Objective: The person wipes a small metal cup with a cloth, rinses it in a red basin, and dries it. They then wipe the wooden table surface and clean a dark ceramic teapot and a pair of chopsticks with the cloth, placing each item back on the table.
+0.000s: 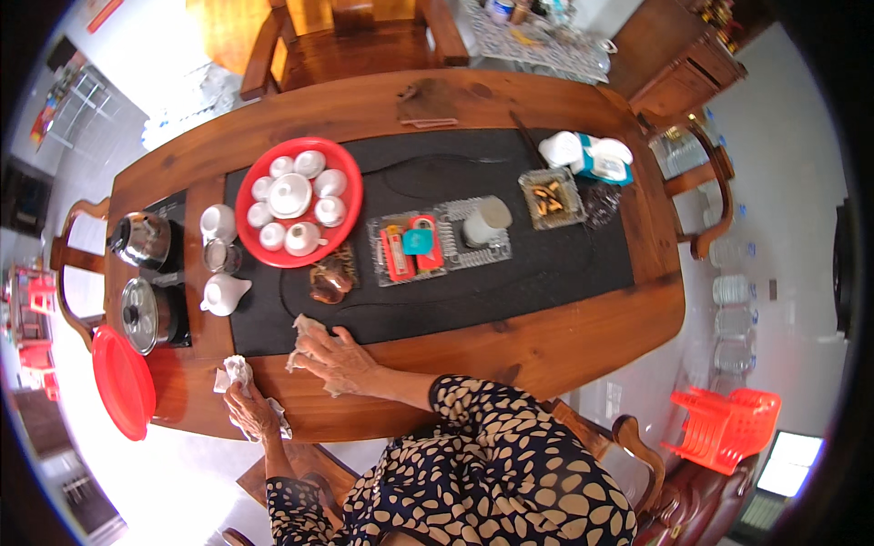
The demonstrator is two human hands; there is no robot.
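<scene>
My left hand (253, 411) is at the table's near left edge, its fingers curled over a crumpled white cloth (238, 369) that sticks out past the fingertips. My right hand (344, 364) lies lower middle, pressing a thin, pale cloth (308, 325) onto the wood beside the black inlay (382, 318); the cloth shows around its fingers. Just beyond that hand sits a shiny brown, rounded ornament (330, 283). Farther back, a red round tray (355, 196) carries a white lidded bowl (289, 196), several small white cups and a small white pot (303, 239).
At left stand a steel kettle (144, 239), a lidded pot (141, 314), a white pitcher (225, 294) and a tilted red basin (123, 382). Clear trays (387, 273), a white canister (487, 221), an ashtray (551, 198) and a tissue pack (601, 161) occupy the inlay. Wooden chairs (706, 196) surround the table.
</scene>
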